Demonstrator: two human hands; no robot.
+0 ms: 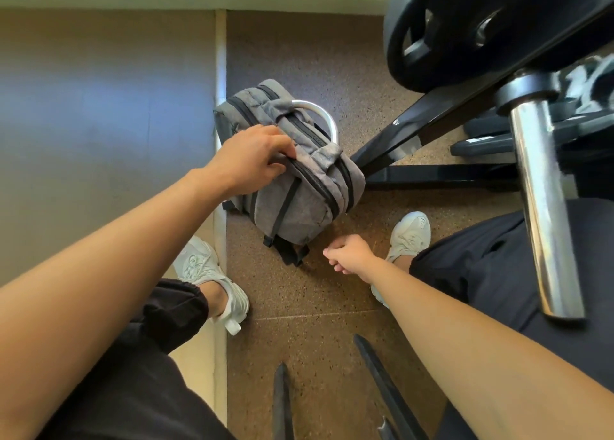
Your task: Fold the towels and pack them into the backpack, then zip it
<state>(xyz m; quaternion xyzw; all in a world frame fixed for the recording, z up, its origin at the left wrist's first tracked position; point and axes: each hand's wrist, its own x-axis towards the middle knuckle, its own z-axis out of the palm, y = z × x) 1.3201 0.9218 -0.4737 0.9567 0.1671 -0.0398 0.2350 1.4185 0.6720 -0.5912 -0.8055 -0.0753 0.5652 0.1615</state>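
Observation:
A grey backpack with black zippers stands on the speckled brown floor, leaning against a curved silver bar. Its zippers look closed. My left hand grips the top edge of the backpack on its left side. My right hand hovers just below and right of the bag with its fingers curled in; whether it pinches anything is too small to tell. No towel is in view.
A black weight plate on a chrome bar and a black machine frame crowd the right side. My feet in white sneakers flank the bag. A grey mat lies left.

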